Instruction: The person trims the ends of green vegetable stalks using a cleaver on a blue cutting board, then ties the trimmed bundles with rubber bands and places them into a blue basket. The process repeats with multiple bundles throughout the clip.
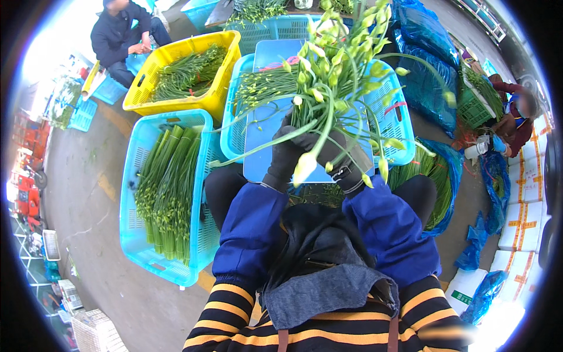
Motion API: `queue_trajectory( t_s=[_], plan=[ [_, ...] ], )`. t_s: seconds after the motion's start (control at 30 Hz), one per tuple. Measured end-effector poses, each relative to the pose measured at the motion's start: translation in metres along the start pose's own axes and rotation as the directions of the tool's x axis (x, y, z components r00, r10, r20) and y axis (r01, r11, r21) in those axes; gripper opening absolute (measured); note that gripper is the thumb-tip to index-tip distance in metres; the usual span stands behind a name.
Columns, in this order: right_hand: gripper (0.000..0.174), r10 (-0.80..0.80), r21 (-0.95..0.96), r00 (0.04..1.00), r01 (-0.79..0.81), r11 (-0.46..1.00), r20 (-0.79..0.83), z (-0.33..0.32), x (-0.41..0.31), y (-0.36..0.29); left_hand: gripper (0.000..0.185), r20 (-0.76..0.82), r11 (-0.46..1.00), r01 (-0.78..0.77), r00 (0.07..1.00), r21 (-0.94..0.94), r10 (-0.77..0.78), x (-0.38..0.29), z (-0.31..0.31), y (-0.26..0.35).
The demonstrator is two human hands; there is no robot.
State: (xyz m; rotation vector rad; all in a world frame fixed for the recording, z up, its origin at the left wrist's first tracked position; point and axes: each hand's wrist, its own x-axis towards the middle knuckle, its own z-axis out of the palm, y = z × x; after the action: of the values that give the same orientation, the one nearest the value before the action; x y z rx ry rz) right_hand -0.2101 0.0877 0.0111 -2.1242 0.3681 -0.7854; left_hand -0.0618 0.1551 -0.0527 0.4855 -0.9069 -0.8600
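Both of my hands wear dark gloves and are closed around the stems of a loose bunch of flowering chive stalks [327, 88] with pale green buds. My left hand [285, 155] grips it from the left, and my right hand [329, 149] from the right; several stray stalks hang over the gloves. Beneath my hands a blue board [266, 152] lies across a light-blue plastic basket [229, 132]. More chive stalks [264, 88] lie on the board's left side, beside pinkish-red ties [281, 64]. The lower stem ends in my hands are hidden.
At left stand a yellow crate [132, 103] of chives and a light-blue crate [127, 229] with bundled stalks [169, 189]. Blue plastic bags [424, 75] are piled at right, near wrapped chives [440, 189]. One person [127, 39] sits upper left, another [512, 114] at right beside white boxes [521, 224].
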Motion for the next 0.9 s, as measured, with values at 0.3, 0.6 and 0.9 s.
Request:
queue_trajectory(
  t_s=[0.3, 0.6, 0.9],
  plan=[
    [0.045, 0.066, -0.014, 0.998, -0.066, 0.998, 0.009, 0.0, -0.021, -0.002, 0.06, -0.283, 0.794, 0.176, 0.959, 0.582, -0.005, -0.012, 0.011, 0.0],
    [0.044, 0.099, 0.012, 0.995, -0.1, 0.995, 0.028, 0.002, -0.031, -0.012, 0.056, -0.18, 0.67, 0.046, 0.975, 0.741, 0.133, -0.02, -0.001, -0.017],
    [0.043, 0.166, 0.056, 0.985, -0.168, 0.984, 0.039, -0.004, -0.044, -0.016, 0.045, -0.095, 0.473, -0.019, 0.972, 0.881, 0.217, -0.021, 0.03, 0.012]
  ],
)
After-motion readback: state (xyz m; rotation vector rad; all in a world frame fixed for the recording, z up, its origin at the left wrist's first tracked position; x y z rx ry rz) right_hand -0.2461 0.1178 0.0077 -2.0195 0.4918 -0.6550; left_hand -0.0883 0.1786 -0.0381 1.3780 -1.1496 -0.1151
